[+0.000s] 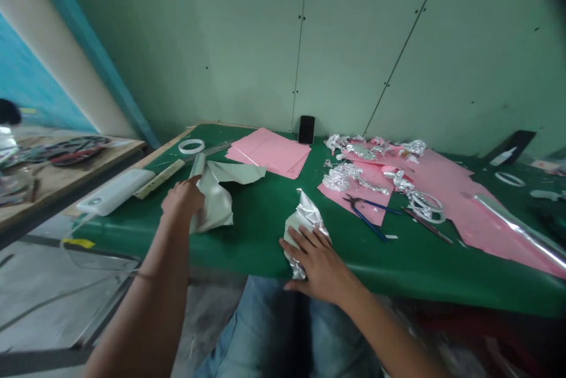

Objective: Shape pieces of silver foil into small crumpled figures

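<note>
My left hand (182,198) is closed around the left edge of a large foil sheet (216,198), pale on its upper face, with a rolled part at its far end. Some of its fingers are hidden from view. My right hand (318,263) lies flat with spread fingers on a smaller crumpled piece of foil (305,213) near the table's front edge. Part of that piece is covered by the hand. To the right, blue-handled pliers (369,219) rest partly on pink paper.
Pink sheets (267,151) lie at the back beside an upright phone (306,129). Crumpled foil (340,177) covers pink paper on the right, near a long foil roll (522,227). A white tape roll (191,145) and a white device (115,191) occupy the left of the green table (265,248).
</note>
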The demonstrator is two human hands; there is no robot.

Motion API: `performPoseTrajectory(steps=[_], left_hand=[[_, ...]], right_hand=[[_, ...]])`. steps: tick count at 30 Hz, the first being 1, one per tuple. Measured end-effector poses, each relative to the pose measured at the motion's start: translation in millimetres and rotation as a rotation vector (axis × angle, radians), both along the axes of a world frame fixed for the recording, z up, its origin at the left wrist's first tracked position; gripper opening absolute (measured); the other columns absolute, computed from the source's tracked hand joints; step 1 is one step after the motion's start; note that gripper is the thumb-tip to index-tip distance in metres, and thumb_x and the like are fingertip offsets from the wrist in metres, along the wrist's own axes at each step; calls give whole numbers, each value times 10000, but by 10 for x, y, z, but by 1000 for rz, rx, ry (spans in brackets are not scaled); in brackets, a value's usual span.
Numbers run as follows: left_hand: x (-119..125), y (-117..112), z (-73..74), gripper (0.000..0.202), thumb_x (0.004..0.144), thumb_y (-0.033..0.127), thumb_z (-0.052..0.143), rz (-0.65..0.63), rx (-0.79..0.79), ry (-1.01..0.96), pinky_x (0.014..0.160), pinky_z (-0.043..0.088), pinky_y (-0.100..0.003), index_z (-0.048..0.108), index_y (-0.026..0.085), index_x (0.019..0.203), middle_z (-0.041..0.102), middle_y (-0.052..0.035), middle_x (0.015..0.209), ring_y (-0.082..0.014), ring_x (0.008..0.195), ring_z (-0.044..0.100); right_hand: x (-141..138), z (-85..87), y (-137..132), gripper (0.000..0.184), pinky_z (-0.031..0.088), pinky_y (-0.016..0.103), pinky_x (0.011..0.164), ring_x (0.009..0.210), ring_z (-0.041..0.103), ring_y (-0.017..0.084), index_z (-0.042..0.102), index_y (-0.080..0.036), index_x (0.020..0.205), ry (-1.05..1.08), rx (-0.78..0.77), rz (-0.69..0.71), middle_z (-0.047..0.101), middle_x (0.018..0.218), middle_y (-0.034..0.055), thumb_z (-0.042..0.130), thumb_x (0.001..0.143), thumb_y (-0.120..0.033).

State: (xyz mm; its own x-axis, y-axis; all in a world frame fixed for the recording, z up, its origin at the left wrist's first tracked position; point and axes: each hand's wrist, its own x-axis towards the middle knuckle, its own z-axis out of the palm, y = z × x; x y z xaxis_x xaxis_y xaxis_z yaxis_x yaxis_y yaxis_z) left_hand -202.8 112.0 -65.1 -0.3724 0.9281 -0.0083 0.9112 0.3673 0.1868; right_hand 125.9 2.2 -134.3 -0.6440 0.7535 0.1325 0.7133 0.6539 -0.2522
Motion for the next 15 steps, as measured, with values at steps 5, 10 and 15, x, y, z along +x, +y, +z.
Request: performPoseTrajectory(steps=[5,10,15], left_hand=[[80,24,49,551,796,398,521,-6,130,49,898,454,-545,584,91,1248,574,-172,1272,-420,1170,502],[830,-397,103,412,902,333,434,-284,452,40,949,433,-547,574,179,1257,549,-120,1307,-371,1178,504],[1868,-847,-198,277,884,203,497,-813,334,-127,875,500,-405,631,263,1119,651,-39,1133,-230,1012,595]], right_hand=[[27,73,17,787,198,596,1128,1431,194,341,285,-307,1475,70,-77,-4,234,1567,62,533,812,-651],[105,168,202,504,335,445,1117,1403,303,198,286,-267,1477,353,-96,-102,319,1536,42,345,976,-260],[320,188,610,450,425,418,1019,1267,461,216,553,-228,1293,181,17,-77,519,1391,70,430,884,-87]])
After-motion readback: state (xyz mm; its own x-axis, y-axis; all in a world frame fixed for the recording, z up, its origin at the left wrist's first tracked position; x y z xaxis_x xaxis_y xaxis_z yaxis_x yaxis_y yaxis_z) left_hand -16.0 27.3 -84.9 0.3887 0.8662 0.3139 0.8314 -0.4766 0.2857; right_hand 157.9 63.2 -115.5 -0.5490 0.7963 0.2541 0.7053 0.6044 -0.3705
